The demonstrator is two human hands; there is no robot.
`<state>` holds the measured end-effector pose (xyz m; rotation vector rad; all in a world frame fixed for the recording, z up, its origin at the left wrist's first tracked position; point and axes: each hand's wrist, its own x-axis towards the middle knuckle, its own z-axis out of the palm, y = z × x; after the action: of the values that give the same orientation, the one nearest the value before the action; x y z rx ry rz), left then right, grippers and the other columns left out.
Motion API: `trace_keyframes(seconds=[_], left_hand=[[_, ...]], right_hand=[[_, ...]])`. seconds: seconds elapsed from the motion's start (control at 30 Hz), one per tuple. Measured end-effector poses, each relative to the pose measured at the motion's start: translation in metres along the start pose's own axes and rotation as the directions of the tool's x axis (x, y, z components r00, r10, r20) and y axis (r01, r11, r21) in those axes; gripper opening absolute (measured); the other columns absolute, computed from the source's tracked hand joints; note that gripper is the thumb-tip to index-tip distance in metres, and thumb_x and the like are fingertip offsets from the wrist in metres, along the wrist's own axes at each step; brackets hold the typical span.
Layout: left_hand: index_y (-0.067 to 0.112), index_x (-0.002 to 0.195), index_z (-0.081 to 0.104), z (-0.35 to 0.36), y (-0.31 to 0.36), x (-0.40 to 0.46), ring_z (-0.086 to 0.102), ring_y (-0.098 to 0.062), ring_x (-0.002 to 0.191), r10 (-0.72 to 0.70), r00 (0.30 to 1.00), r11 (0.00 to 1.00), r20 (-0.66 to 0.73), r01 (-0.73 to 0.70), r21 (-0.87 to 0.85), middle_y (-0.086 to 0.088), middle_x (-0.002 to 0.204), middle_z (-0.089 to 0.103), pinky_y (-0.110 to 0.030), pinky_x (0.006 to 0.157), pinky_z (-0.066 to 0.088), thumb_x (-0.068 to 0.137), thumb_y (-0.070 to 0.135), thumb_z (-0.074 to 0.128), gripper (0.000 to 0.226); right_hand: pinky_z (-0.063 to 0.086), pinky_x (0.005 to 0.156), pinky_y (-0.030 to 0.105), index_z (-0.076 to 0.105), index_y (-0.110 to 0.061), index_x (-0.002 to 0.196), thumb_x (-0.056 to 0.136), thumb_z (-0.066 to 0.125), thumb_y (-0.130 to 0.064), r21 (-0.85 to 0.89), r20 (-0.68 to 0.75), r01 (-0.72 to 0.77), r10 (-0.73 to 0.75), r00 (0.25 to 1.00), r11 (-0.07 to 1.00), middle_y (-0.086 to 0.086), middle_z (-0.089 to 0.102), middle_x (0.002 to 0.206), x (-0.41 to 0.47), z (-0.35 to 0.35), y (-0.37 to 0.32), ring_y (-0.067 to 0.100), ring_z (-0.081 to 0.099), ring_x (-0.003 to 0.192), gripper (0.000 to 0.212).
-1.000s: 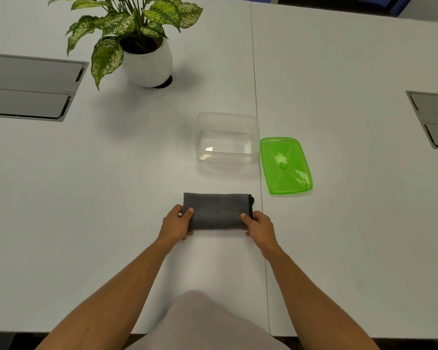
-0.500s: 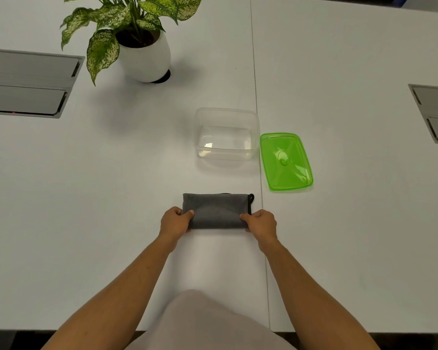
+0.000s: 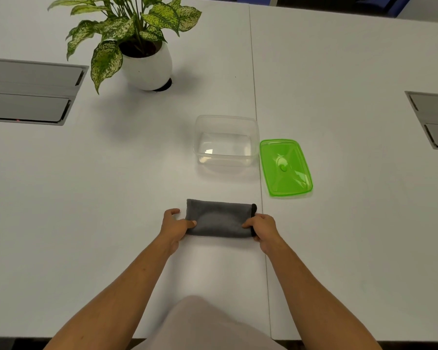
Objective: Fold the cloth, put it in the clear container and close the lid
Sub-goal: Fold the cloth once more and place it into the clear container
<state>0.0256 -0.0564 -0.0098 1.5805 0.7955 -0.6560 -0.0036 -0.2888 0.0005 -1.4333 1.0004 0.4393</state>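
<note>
A dark grey cloth (image 3: 219, 217) lies folded into a narrow rectangle on the white table, in front of me. My left hand (image 3: 173, 227) pinches its near left corner, thumb on top. My right hand (image 3: 262, 227) grips the near right corner, beside the black hem. Beyond the cloth stands the clear container (image 3: 226, 142), open and empty. Its green lid (image 3: 285, 168) rests flat on the table, touching the container's right side.
A potted plant (image 3: 142, 51) in a white pot stands at the back left. Grey cable hatches are set into the table at the far left (image 3: 28, 92) and far right (image 3: 433, 120). A seam (image 3: 257, 122) runs down the table.
Both hands have stayed on the cloth's near corners, tightening from flat fingers to a pinch. The cloth looks slightly narrower front to back. The camera has shifted a little.
</note>
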Motion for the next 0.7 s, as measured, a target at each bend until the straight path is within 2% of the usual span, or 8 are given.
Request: trace_keyframes(seconds=[0.03, 0.1, 0.2, 0.33, 0.43, 0.53, 0.63, 0.7], left_hand=[[0.017, 0.138, 0.037, -0.002, 0.000, -0.001, 0.051, -0.031, 0.113, -0.008, 1.000, 1.000, 0.029, 0.008, 0.002, -0.010, 0.136, 0.043, -0.038, 0.086, 0.050, 0.080, 0.002, 0.072, 0.070], [0.017, 0.137, 0.041, -0.003, 0.000, -0.002, 0.053, -0.031, 0.114, 0.018, 0.998, 0.999, 0.063, -0.020, 0.035, -0.010, 0.136, 0.047, -0.036, 0.082, 0.049, 0.081, 0.002, 0.070, 0.064], [0.017, 0.125, 0.049, -0.003, 0.008, -0.003, 0.058, -0.030, 0.112, 0.103, 0.992, 0.992, 0.076, -0.108, 0.062, -0.012, 0.128, 0.058, -0.036, 0.085, 0.051, 0.081, 0.003, 0.067, 0.049], [0.016, 0.122, 0.053, -0.005, 0.038, -0.001, 0.061, -0.026, 0.106, 0.217, 0.969, 0.970, 0.116, -0.227, 0.081, -0.011, 0.121, 0.063, -0.035, 0.087, 0.051, 0.086, 0.010, 0.065, 0.039], [0.014, 0.125, 0.053, -0.004, 0.070, 0.001, 0.061, -0.026, 0.106, 0.305, 0.942, 0.943, 0.139, -0.319, 0.095, -0.010, 0.119, 0.063, -0.038, 0.090, 0.053, 0.089, 0.022, 0.065, 0.039], [0.012, 0.120, 0.056, 0.001, 0.107, 0.003, 0.062, -0.025, 0.104, 0.379, 0.917, 0.916, 0.127, -0.391, 0.090, -0.008, 0.114, 0.064, -0.035, 0.086, 0.052, 0.090, 0.033, 0.064, 0.038], [0.011, 0.114, 0.060, 0.008, 0.144, 0.010, 0.064, -0.025, 0.101, 0.421, 0.901, 0.897, 0.109, -0.431, 0.098, -0.009, 0.111, 0.067, -0.038, 0.086, 0.054, 0.089, 0.029, 0.066, 0.031], [0.010, 0.113, 0.061, 0.014, 0.167, 0.017, 0.064, -0.027, 0.102, 0.434, 0.896, 0.889, 0.093, -0.443, 0.121, -0.010, 0.113, 0.067, -0.042, 0.090, 0.054, 0.090, 0.025, 0.065, 0.028]], right_hand=[[0.047, 0.056, 0.028, 0.065, -0.004, 0.086, 0.067, 0.061, 0.010, 0.007, 0.007, 0.011, -0.011, 1.000, 1.000, 0.013, 0.064, 0.090, 0.000, -0.001, 0.000, 0.024, 0.059, 0.080, 0.024], [0.052, 0.068, 0.032, 0.063, -0.006, 0.104, 0.067, 0.060, 0.011, 0.009, 0.022, 0.047, -0.047, 0.999, 0.999, 0.012, 0.064, 0.102, -0.001, -0.002, 0.000, 0.026, 0.060, 0.091, 0.042], [0.052, 0.070, 0.033, 0.060, -0.011, 0.111, 0.068, 0.058, 0.011, -0.001, 0.049, 0.122, -0.122, 0.991, 0.992, 0.010, 0.064, 0.103, -0.002, -0.002, -0.004, 0.023, 0.059, 0.089, 0.049], [0.054, 0.075, 0.039, 0.064, -0.017, 0.108, 0.070, 0.062, 0.006, 0.020, 0.109, 0.225, -0.226, 0.968, 0.974, 0.012, 0.066, 0.094, 0.001, -0.007, -0.029, 0.027, 0.064, 0.088, 0.045], [0.055, 0.069, 0.035, 0.065, -0.018, 0.102, 0.077, 0.068, 0.002, 0.044, 0.101, 0.331, -0.334, 0.937, 0.943, 0.007, 0.067, 0.085, 0.001, -0.012, -0.062, 0.023, 0.066, 0.081, 0.032], [0.055, 0.068, 0.032, 0.063, -0.011, 0.110, 0.082, 0.073, -0.009, 0.064, 0.106, 0.425, -0.429, 0.897, 0.903, 0.004, 0.069, 0.086, 0.003, -0.015, -0.099, 0.019, 0.068, 0.080, 0.030], [0.057, 0.074, 0.035, 0.063, -0.009, 0.112, 0.082, 0.073, -0.012, -0.001, 0.052, 0.498, -0.497, 0.866, 0.867, 0.008, 0.069, 0.092, 0.013, -0.016, -0.135, 0.021, 0.068, 0.083, 0.031], [0.056, 0.073, 0.033, 0.064, -0.011, 0.106, 0.081, 0.073, -0.013, -0.049, 0.007, 0.520, -0.520, 0.854, 0.853, 0.007, 0.069, 0.089, 0.021, -0.014, -0.158, 0.020, 0.067, 0.081, 0.026]])
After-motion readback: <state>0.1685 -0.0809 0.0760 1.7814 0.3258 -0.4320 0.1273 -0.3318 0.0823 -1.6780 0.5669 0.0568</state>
